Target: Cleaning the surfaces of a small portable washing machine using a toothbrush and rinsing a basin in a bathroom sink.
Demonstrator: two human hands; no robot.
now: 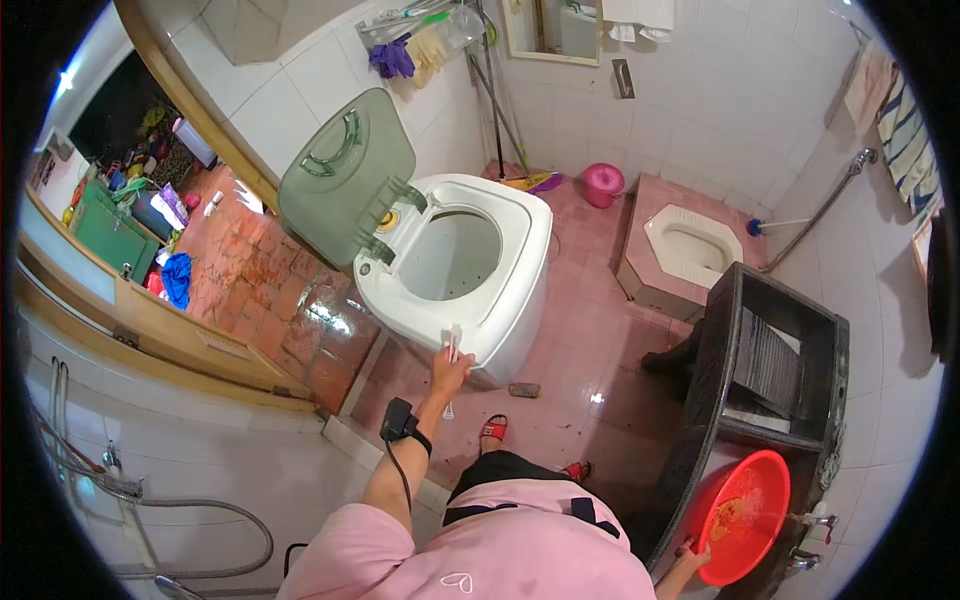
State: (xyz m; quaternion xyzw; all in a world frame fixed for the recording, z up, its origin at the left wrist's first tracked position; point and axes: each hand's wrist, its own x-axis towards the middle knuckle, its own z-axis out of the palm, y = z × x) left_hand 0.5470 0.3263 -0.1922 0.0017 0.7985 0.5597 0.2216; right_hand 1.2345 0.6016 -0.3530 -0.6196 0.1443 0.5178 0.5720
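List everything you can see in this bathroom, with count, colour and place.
washing machine: one, white, centre, green lid raised
toothbrush: one, white and red, at the machine's front edge
basin: one, red, lower right under a tap
black wash trough: one, right
squat toilet: one, white, on a pink step at the back
small bucket: one, pink, back floor
mirror: one, top wall
towels: several, striped, upper right
hose: one, grey, lower left
left hand: holds the toothbrush
right hand: on the basin's rim
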